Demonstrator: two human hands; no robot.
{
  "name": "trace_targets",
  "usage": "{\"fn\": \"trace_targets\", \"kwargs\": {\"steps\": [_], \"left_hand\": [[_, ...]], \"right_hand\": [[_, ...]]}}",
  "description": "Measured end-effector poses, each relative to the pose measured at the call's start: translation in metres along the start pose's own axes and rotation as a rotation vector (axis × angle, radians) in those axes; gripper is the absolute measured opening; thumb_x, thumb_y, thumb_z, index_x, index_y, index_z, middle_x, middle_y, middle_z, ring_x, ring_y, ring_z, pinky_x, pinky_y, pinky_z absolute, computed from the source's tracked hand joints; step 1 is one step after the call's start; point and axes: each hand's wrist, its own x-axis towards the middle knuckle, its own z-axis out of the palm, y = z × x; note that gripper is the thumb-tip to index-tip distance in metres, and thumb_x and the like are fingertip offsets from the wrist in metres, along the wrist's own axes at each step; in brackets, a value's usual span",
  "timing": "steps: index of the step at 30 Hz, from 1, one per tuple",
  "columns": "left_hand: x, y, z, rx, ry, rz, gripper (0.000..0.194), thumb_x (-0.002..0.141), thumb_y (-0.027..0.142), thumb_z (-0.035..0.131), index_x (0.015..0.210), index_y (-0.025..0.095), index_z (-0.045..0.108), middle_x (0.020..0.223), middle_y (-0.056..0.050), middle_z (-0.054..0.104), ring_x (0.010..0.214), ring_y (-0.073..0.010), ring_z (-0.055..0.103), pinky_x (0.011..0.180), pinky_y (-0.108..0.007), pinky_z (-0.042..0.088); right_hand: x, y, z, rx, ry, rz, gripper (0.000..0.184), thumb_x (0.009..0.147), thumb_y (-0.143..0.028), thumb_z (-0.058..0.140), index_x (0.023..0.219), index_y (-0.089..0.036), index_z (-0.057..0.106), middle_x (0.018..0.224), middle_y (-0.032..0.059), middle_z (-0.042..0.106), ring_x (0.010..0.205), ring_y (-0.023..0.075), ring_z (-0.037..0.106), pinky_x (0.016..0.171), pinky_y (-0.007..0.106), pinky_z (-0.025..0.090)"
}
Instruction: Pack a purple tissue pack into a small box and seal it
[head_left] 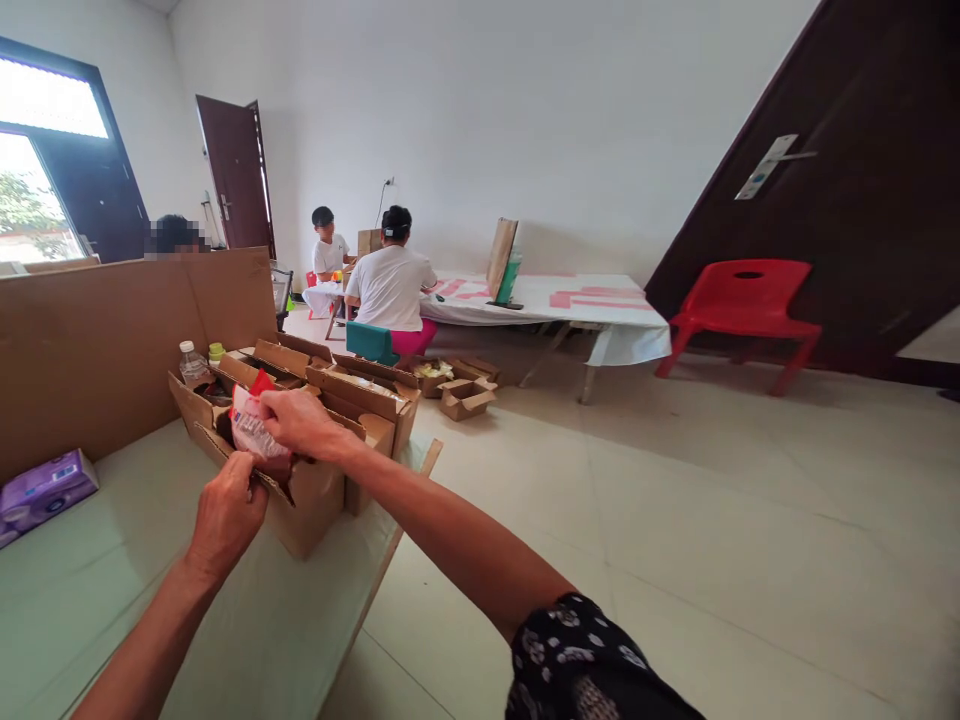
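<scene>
My right hand (300, 420) is closed on the upper edge of a red and white plastic packet (253, 428), which sits partly inside an open cardboard box (304, 510). My left hand (229, 500) grips the near edge of that box, thumb and fingers pinched over the cardboard. The packet's lower part is hidden by the box wall. Behind it, in the same row of boxes, stand a clear plastic bottle (192, 362) and a green-capped container (216, 353).
More open cardboard boxes (375, 395) adjoin on the right, near the table edge. A cardboard panel (135, 340) stands behind them, and a purple tissue pack (49, 495) lies left. Beyond are two seated people, a covered table (600, 290), floor boxes (466, 400) and a red chair (742, 300).
</scene>
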Motion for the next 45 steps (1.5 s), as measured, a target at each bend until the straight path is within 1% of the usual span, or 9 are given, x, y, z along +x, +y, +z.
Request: {"fn": "trace_targets", "kwargs": {"steps": [4, 8, 14, 17, 19, 25, 31, 38, 45], "left_hand": [[-0.012, 0.001, -0.003, -0.068, 0.104, -0.003, 0.031, 0.083, 0.011, 0.047, 0.109, 0.021, 0.061, 0.114, -0.009, 0.068, 0.08, -0.0167, 0.067, 0.073, -0.029, 0.052], [-0.043, -0.002, -0.026, -0.299, 0.316, -0.202, 0.03, 0.088, 0.022, 0.059, 0.118, 0.021, 0.06, 0.136, -0.014, 0.058, 0.081, -0.0144, 0.066, 0.071, -0.029, 0.053], [-0.098, -0.007, -0.085, -1.189, 0.356, -0.663, 0.067, 0.073, 0.065, 0.074, 0.126, 0.027, 0.057, 0.127, -0.009, 0.066, 0.116, -0.0287, 0.062, 0.09, -0.041, 0.054], [-0.123, -0.007, -0.102, -1.413, 0.379, -0.781, 0.059, 0.07, 0.061, 0.077, 0.113, 0.023, 0.064, 0.122, -0.009, 0.07, 0.117, -0.0317, 0.063, 0.097, -0.045, 0.052], [-0.14, -0.011, -0.105, -1.453, 0.446, -0.889, 0.053, 0.066, 0.051, 0.083, 0.106, 0.02, 0.067, 0.114, -0.008, 0.074, 0.113, -0.0316, 0.066, 0.099, -0.044, 0.052], [-0.192, -0.042, -0.1, -1.41, 0.692, -1.12, 0.046, 0.057, 0.028, 0.082, 0.1, 0.019, 0.068, 0.094, -0.004, 0.078, 0.088, -0.0253, 0.073, 0.086, -0.039, 0.058], [-0.228, -0.065, -0.097, -1.317, 0.835, -1.193, 0.051, 0.051, 0.023, 0.086, 0.097, 0.017, 0.066, 0.082, -0.002, 0.077, 0.07, -0.0214, 0.072, 0.074, -0.036, 0.058], [-0.243, -0.083, -0.105, -1.307, 0.901, -1.143, 0.057, 0.052, 0.035, 0.093, 0.098, 0.014, 0.069, 0.086, -0.008, 0.077, 0.084, -0.0266, 0.073, 0.082, -0.037, 0.056], [-0.263, -0.118, -0.115, -1.19, 1.14, -1.099, 0.067, 0.063, 0.062, 0.082, 0.114, 0.023, 0.062, 0.103, -0.005, 0.072, 0.098, -0.0219, 0.069, 0.091, -0.036, 0.052]], "right_hand": [[-0.016, -0.009, -0.036, 0.121, 0.26, -0.098, 0.016, 0.093, -0.017, 0.047, 0.094, -0.018, 0.063, 0.095, 0.0028, 0.07, 0.085, 0.0144, 0.061, 0.075, 0.025, 0.041], [-0.032, -0.03, -0.051, 0.57, 0.537, -0.349, 0.009, 0.085, -0.017, 0.053, 0.077, -0.019, 0.056, 0.075, -0.0029, 0.06, 0.068, 0.0105, 0.051, 0.067, 0.023, 0.039], [-0.051, -0.078, -0.008, 0.963, 0.187, -0.453, 0.009, 0.082, -0.023, 0.061, 0.074, -0.02, 0.057, 0.069, -0.0046, 0.057, 0.062, 0.0093, 0.048, 0.059, 0.022, 0.038], [-0.057, -0.109, 0.038, 0.977, 0.002, -0.458, 0.01, 0.083, -0.025, 0.059, 0.076, -0.019, 0.059, 0.071, -0.0033, 0.06, 0.065, 0.0103, 0.051, 0.062, 0.023, 0.041], [-0.06, -0.127, 0.068, 0.94, -0.075, -0.421, 0.009, 0.084, -0.026, 0.058, 0.088, -0.02, 0.063, 0.074, -0.0027, 0.062, 0.067, 0.0115, 0.054, 0.065, 0.024, 0.043], [-0.055, -0.152, 0.143, 0.896, -0.351, -0.256, 0.074, 0.075, -0.03, 0.07, 0.144, -0.019, 0.045, 0.105, 0.006, 0.073, 0.095, 0.0219, 0.067, 0.084, 0.034, 0.052], [-0.059, -0.158, 0.202, 0.742, -0.506, -0.259, 0.046, 0.071, -0.024, 0.071, 0.116, -0.02, 0.067, 0.103, 0.0068, 0.076, 0.092, 0.0251, 0.07, 0.079, 0.034, 0.055], [-0.035, -0.19, 0.216, 0.592, -0.461, -0.338, 0.023, 0.081, -0.013, 0.05, 0.095, -0.018, 0.067, 0.086, 0.0037, 0.074, 0.077, 0.0176, 0.067, 0.068, 0.026, 0.05], [0.059, -0.282, 0.214, 0.383, -0.377, -0.511, 0.023, 0.082, -0.013, 0.055, 0.094, -0.021, 0.073, 0.091, 0.0054, 0.075, 0.09, 0.0219, 0.067, 0.082, 0.029, 0.044]]}}
